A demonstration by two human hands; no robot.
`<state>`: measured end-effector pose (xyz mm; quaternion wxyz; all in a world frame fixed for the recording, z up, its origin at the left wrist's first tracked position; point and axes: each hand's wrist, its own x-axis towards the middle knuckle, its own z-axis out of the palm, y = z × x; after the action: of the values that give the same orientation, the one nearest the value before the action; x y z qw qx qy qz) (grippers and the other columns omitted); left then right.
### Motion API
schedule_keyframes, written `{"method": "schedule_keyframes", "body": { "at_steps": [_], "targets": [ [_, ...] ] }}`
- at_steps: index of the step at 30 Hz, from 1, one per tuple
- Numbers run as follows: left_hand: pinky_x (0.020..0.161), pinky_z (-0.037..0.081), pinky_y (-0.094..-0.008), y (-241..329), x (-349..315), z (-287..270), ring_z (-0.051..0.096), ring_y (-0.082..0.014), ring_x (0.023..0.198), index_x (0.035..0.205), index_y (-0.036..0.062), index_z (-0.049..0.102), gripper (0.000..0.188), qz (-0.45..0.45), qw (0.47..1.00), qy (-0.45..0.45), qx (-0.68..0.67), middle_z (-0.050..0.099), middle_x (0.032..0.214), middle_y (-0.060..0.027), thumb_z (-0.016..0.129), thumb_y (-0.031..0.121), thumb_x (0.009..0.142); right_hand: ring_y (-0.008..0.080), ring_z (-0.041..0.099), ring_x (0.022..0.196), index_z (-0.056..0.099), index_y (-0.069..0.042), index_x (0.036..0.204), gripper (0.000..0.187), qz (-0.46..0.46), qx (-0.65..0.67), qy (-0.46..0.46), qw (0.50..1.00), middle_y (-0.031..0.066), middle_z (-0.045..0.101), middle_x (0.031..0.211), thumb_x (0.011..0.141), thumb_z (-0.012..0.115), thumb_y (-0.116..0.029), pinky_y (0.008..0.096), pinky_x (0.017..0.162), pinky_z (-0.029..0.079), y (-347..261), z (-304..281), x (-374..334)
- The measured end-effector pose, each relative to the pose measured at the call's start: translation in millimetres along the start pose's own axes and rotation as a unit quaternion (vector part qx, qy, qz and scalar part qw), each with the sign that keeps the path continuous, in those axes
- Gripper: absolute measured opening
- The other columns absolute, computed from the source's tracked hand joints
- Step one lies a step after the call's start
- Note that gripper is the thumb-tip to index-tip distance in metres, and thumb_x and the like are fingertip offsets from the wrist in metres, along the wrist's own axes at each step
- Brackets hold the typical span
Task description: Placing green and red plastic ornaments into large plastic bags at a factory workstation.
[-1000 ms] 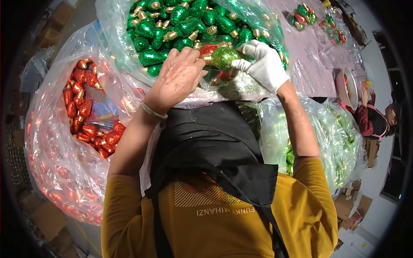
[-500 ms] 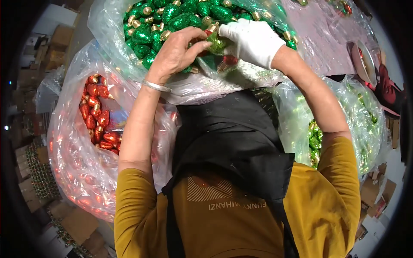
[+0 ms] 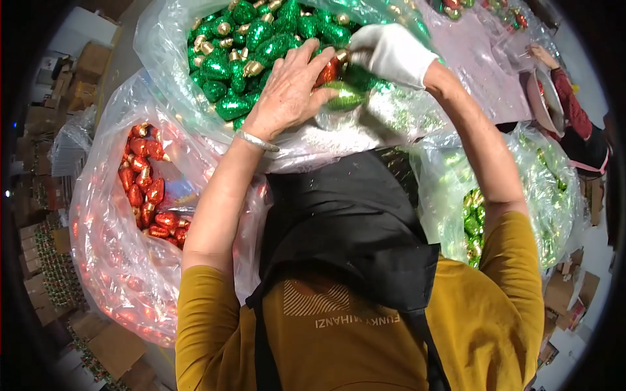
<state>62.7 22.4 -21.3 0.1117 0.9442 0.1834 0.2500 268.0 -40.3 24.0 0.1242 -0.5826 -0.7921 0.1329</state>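
My left hand (image 3: 291, 91), bare with a silver bangle, is closed around a red glitter bulb-shaped ornament (image 3: 328, 73) and a light green one (image 3: 347, 96). The light green ornament lies across the thumb tip and is blurred. In a white glove, my right hand (image 3: 396, 57) has its fingers bent together beside the red ornament's gold cap; what they pinch is partly hidden. Beneath and beyond both hands, dark green glitter ornaments (image 3: 274, 48) with gold caps fill a see-through plastic bag (image 3: 160, 49).
A bag of red ornaments (image 3: 98, 260) stands at my left, and one of light green ornaments (image 3: 521, 195) at my right. Pink sheeting (image 3: 466, 52) covers the table. At the far right, another person's hand (image 3: 543, 55) reaches past a bowl (image 3: 554, 104). Cartons (image 3: 94, 58) line the left.
Both hands have shifted, the gloved one slightly right. The light green ornament has dropped lower and turned sideways beside the red one. The other person's arm has moved up at the right.
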Motion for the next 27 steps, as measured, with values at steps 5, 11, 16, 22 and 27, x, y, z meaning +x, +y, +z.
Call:
{"method": "schedule_keyframes", "body": {
  "at_steps": [5,11,16,22,27],
  "targets": [
    [0.093,0.038,-0.0412,2,3,-2,0.046,-0.0309,0.118,0.126,0.0030,0.051,0.056,-0.025,0.997,-0.072,-0.011,0.050,0.127,-0.0152,0.068,0.028,0.079,0.0329,0.064,0.074,0.066,-0.007,0.089,0.020,0.174,-0.084,0.081,0.978,0.0154,0.065,0.077,0.079,0.063,-0.023,0.0416,0.067,0.051,-17,9,0],
    [0.095,0.037,-0.0419,1,3,0,0.047,-0.0315,0.118,0.127,0.0026,0.050,0.063,-0.007,0.994,-0.104,0.012,0.049,0.130,-0.0168,0.071,0.032,0.076,0.0341,0.065,0.077,0.066,-0.009,0.093,0.018,0.159,-0.134,0.097,0.973,0.0150,0.067,0.081,0.081,0.060,-0.021,0.0427,0.069,0.052,-14,33,0],
    [0.101,0.033,-0.0435,-11,15,2,0.044,-0.0341,0.122,0.130,0.0038,0.047,0.074,-0.051,0.987,-0.121,-0.087,0.047,0.133,-0.0182,0.074,0.040,0.071,0.0351,0.065,0.077,0.066,-0.008,0.093,0.019,0.007,-0.177,0.147,0.973,0.0161,0.066,0.085,0.082,0.060,-0.023,0.0433,0.068,0.052,3,38,5],
    [0.106,0.028,-0.0457,-21,4,15,0.039,-0.0347,0.127,0.134,0.0065,0.043,0.078,-0.017,0.991,-0.118,-0.058,0.043,0.137,-0.0187,0.070,0.044,0.072,0.0350,0.062,0.086,0.062,-0.007,0.099,0.029,0.176,-0.114,0.053,0.976,0.0164,0.064,0.091,0.076,0.068,-0.024,0.0435,0.072,0.050,-40,7,-16],
    [0.107,0.028,-0.0439,-14,2,9,0.035,-0.0360,0.131,0.139,0.0076,0.038,0.077,-0.029,0.989,-0.141,-0.028,0.039,0.141,-0.0187,0.068,0.037,0.075,0.0325,0.060,0.079,0.057,-0.007,0.088,0.021,0.033,-0.091,0.114,0.989,0.0130,0.055,0.094,0.080,0.064,-0.024,0.0421,0.063,0.050,-34,58,-48]
  ]
}}
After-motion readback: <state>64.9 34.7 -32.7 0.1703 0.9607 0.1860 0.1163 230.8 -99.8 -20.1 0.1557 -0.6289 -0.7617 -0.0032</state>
